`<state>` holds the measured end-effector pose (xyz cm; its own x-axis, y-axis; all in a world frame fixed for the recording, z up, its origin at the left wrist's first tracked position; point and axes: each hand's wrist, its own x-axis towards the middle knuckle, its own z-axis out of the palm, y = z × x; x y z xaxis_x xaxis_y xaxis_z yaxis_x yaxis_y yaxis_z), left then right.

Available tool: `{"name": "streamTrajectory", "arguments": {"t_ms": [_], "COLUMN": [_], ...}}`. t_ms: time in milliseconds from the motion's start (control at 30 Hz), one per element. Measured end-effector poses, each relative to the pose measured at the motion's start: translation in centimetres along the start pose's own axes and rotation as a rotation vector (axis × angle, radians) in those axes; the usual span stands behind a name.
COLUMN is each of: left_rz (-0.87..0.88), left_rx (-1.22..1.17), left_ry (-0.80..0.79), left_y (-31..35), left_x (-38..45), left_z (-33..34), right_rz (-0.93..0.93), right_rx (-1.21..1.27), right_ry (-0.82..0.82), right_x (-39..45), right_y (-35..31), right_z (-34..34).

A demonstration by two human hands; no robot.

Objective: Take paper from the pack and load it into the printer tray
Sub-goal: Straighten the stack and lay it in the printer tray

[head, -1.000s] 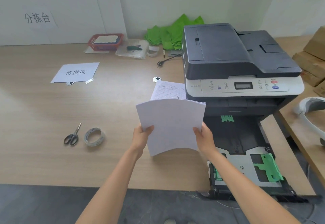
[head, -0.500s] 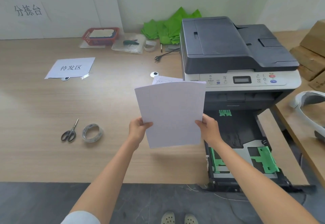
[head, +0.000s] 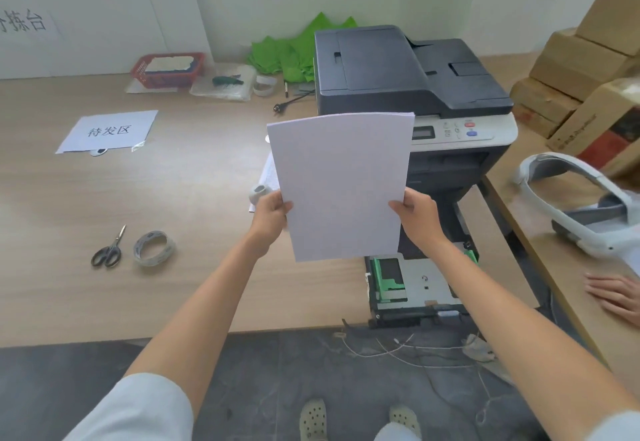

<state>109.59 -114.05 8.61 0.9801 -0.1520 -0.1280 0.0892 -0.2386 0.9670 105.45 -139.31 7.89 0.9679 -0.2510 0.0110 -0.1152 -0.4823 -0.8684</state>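
I hold a thin stack of white paper upright in front of me. My left hand grips its lower left edge and my right hand its lower right edge. The stack hides part of the dark grey printer and its control panel. Below the stack the printer tray is pulled out over the table's front edge, showing green guides and a bare metal floor. My right forearm crosses the tray's right side. A printed sheet lies on the table behind the stack, mostly hidden.
Scissors and a tape roll lie at the left on the wooden table. A paper sign, a red basket and green bags sit further back. Cardboard boxes, a white headset and another person's hand are at the right.
The paper stack has moved right and now stands over the printer's front and tray. My view has shifted right and back, bringing another person's hand into view.
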Motion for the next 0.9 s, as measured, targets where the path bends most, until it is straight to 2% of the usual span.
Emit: {"name": "streamTrajectory", "arguments": {"t_ms": [267,433,600,900], "left_rz": [-0.012,-0.064,-0.130,-0.318], "left_rx": [-0.034,-0.055,-0.069,-0.061], "left_ry": [0.004,0.103,0.162,0.111], "left_y": [1.4,1.8,1.8,0.5], "left_x": [-1.2,-1.6,-2.2,-3.3], "left_z": [9.0,14.0,16.2,18.4], "right_rz": [0.035,0.054,0.031,0.232], "right_rx": [0.038,0.093,0.117,0.210], "right_ry": [-0.048,-0.104,-0.157,-0.283], "right_x": [0.1,0.5,0.5,-1.2], "right_y": [4.9,7.7,9.4,12.6], "right_z": [-8.7,-12.4,-14.7,-15.7]}}
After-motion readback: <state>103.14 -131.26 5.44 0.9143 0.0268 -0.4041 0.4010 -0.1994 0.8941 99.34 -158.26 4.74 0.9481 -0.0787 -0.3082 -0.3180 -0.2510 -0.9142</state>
